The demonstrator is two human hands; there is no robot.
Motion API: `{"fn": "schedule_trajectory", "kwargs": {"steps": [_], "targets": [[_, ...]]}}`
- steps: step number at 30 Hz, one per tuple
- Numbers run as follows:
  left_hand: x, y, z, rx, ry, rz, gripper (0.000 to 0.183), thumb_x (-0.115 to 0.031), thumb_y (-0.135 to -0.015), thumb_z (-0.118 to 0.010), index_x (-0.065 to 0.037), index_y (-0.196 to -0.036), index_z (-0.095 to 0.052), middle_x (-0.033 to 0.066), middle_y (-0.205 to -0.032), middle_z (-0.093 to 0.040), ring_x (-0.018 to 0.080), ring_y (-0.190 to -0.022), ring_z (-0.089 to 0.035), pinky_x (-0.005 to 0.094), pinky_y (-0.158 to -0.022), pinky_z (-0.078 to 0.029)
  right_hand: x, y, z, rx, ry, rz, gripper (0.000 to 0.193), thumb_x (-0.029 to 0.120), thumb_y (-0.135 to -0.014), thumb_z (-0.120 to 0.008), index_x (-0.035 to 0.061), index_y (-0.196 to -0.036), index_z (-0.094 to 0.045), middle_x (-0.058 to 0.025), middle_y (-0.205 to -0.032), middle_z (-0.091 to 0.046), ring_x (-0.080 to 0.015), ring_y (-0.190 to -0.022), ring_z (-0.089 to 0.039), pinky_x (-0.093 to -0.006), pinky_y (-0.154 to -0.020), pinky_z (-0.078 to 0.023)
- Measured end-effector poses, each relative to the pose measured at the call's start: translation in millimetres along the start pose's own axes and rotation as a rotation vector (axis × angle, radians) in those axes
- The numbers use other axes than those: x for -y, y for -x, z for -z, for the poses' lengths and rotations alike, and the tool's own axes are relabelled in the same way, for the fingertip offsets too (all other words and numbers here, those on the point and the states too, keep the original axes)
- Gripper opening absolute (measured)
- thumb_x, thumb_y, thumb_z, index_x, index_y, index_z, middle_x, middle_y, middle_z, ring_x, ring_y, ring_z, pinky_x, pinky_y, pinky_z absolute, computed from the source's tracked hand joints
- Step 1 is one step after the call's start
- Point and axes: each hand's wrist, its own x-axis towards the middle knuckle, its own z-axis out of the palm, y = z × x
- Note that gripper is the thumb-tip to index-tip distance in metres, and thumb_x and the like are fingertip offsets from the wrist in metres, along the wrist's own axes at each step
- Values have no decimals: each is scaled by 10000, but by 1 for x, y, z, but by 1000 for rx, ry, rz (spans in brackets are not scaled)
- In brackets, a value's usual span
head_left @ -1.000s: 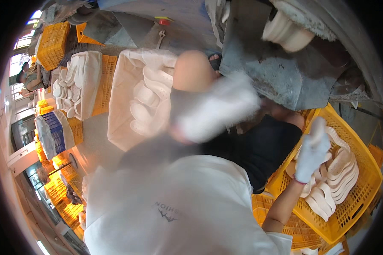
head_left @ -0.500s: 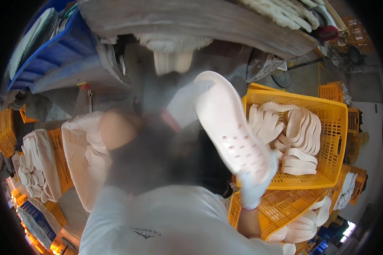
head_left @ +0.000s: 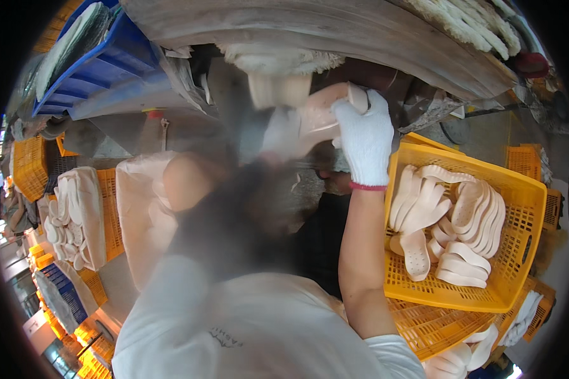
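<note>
Standing at the left, a white-lined crate (head_left: 93, 215) is heaped with pale pieces. Above it, a blue bin (head_left: 117, 69) is seen, its contents partly wrapped in clear film. Nearer the person's knee, another lined container (head_left: 139, 189) is set, with pale shapes partly visible inside. In the upper middle, a fluffy white fringe (head_left: 278, 60) is seen under a grey housing (head_left: 335, 38), and a blurred pale block (head_left: 278, 90) is framed just below it.

Beneath and beside that block, the white-gloved left hand (head_left: 281, 134) is blurred by motion; it is placed at the left end of a pale clog-like piece (head_left: 322, 117), but how far its fingers are curled cannot be told. The piece is held up between both hands, slanting upward to the right. Its upper right end is gripped by the white-gloved right hand (head_left: 365, 129), with thumb and fingers bent around it.

Further right, below the right hand's level, a yellow crate (head_left: 526, 196) is partly filled with pale soles (head_left: 477, 215), some stacked in overlapping rows.
</note>
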Motion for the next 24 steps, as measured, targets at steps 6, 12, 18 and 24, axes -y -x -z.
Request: {"fn": "schedule_trajectory", "kwargs": {"steps": [6, 12, 18, 24], "targets": [[-48, 42, 41, 203, 578, -14, 331, -296, -1058, -643, -10, -1222, -670, 114, -1115, -723, 201, -994, -679, 360, -921, -528, -14, -26, -20, 114, -193, -92, 799, 532, -868, -716, -60, -1391, -597, -337, -1307, -675, -453, -1225, -664, -447, -1054, -511], [-67, 3, -7, 182, 1305, 225, 307, -232, -1079, -629, -7, -1280, -687, 143, -1213, -719, 225, -1077, -677, 345, -930, -533, -2, 50, 16, 103, -240, 74, 1029, 301, -826, -830, -97, -1615, -302, -281, -1509, -545, -316, -1318, -606, -376, -1093, -500], [-53, -16, -67, 50, 1137, 241, 523, -400, -1037, -656, 64, -1277, -647, 178, -1147, -732, 301, -996, -718, 407, -880, -576, -1, 73, 14, -192, 38, 201, 680, 189, -919, -639, 20, -1553, -460, -276, -1337, -663, -409, -1188, -679, -426, -1024, -541], [1, 21, -13, 249, 1036, -160, 356, -169, -1052, -541, -77, -1388, -612, 131, -1427, -625, 284, -1326, -582, 399, -1124, -470, -17, 6, 33, 59, -274, 64, 369, 189, -907, -631, 14, -1219, -721, -248, -1113, -747, -424, -980, -733, -469, -857, -576]]}}
